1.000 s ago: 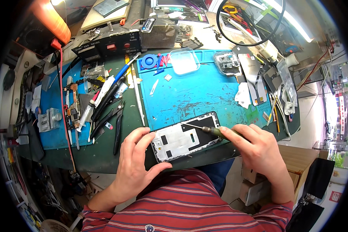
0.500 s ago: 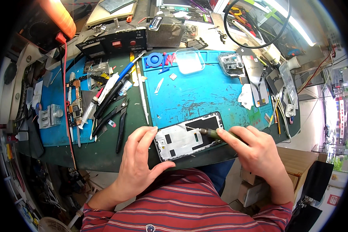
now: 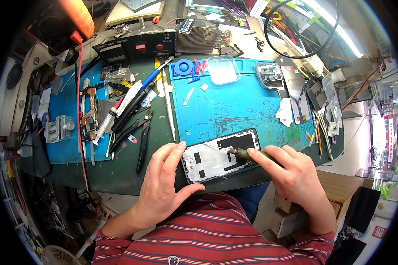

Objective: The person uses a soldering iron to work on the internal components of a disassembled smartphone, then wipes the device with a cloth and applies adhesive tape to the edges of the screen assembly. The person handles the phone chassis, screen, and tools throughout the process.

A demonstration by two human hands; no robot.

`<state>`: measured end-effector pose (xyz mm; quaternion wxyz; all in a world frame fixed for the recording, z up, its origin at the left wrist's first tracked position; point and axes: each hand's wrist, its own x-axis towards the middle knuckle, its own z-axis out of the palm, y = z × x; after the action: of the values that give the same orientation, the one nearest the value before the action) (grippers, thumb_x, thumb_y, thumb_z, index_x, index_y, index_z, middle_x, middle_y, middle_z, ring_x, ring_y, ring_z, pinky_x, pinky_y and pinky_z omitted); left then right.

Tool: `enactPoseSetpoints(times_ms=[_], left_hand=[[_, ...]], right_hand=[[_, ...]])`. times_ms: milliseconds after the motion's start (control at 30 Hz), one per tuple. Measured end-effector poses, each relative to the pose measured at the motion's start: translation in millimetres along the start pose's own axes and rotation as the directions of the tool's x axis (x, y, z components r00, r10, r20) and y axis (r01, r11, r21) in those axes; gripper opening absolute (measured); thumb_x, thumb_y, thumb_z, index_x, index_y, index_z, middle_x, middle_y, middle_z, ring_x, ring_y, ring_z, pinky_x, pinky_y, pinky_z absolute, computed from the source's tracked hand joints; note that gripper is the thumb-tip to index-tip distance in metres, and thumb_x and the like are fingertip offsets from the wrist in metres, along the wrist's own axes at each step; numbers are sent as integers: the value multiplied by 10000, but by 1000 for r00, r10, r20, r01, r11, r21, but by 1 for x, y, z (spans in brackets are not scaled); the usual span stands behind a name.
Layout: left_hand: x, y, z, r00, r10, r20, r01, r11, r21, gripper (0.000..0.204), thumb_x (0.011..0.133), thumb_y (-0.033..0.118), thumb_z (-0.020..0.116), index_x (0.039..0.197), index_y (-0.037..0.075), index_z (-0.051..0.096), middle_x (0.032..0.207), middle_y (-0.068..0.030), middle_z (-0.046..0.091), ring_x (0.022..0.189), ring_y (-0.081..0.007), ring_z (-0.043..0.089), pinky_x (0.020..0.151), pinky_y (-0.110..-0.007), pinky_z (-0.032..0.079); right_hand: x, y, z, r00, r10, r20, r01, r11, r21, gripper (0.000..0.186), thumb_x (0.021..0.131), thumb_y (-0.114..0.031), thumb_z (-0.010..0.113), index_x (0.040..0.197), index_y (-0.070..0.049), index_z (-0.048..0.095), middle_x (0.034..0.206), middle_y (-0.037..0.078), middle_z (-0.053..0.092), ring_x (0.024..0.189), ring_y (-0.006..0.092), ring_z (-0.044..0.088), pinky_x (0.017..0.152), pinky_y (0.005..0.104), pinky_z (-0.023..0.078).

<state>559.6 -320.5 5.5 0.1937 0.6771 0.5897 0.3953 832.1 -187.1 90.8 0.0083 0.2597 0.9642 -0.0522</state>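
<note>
The right hand (image 3: 294,173) is gripping and partly hiding a green-handled tool (image 3: 239,153), tip blurring into the phone frame (image 3: 213,161); the left hand (image 3: 163,174) is bracketing it, fingers open.

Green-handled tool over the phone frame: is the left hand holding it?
No, the right hand grips the green-handled tool, while the left hand is at the phone frame's left end.

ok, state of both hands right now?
Left hand: open, fingers and thumb spread around the left end of the phone frame.
Right hand: closed, holding a thin-tipped, green-handled tool.
</note>
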Motion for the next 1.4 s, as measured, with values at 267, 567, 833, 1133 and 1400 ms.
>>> enactPoseSetpoints(times_ms=[267, 567, 833, 1133, 1400], left_hand=[[-1, -1, 1, 1000, -4, -8, 4, 1000, -21, 1047, 702, 149, 961, 1559, 13, 375, 1438, -221, 477, 1266, -397, 551, 1049, -463, 494], [-3, -3, 3, 1000, -4, -18, 3, 1000, -21, 1056, 696, 147, 963, 1561, 12, 372, 1439, -221, 475, 1266, -397, 552, 1046, -463, 494], [-3, -4, 4, 1000, -10, -20, 9, 998, -55, 1071, 700, 149, 962, 1574, 14, 358, 1442, -220, 477, 1275, -397, 548, 1056, -458, 491], [-4, -4, 5, 1000, -13, -20, 12, 999, -51, 1075, 709, 159, 958, 1583, 17, 348, 1439, -218, 476, 1276, -393, 545, 1055, -454, 489], [-5, -3, 4, 999, -31, -23, 30, 998, -48, 1073, 727, 181, 951, 1592, 18, 338, 1430, -213, 478, 1267, -381, 549, 1045, -450, 493]], right_hand=[[1, -1, 2, 1000, -11, 2, 11, 1000, 13, 687, 759, -25, 671, 1430, -170, 648, 1080, 48, 651, 821, 201, 623, 668, 325, 545], [-2, 1, -1, 1000, -1, 12, 2, 1000, -2, 694, 754, -37, 673, 1435, -168, 643, 1080, 48, 653, 826, 197, 625, 671, 320, 547], [11, -12, 3, 999, -44, 6, 44, 999, 4, 672, 762, -43, 668, 1423, -167, 655, 1084, 40, 649, 821, 200, 623, 673, 320, 547], [7, -12, 1, 1000, -25, 3, 25, 1000, 3, 674, 767, -31, 665, 1427, -168, 651, 1094, 39, 652, 827, 198, 628, 662, 323, 546], [8, -11, 3, 1000, -21, -8, 21, 1000, 11, 678, 771, -32, 667, 1434, -173, 648, 1099, 38, 654, 820, 195, 626, 656, 326, 543]])
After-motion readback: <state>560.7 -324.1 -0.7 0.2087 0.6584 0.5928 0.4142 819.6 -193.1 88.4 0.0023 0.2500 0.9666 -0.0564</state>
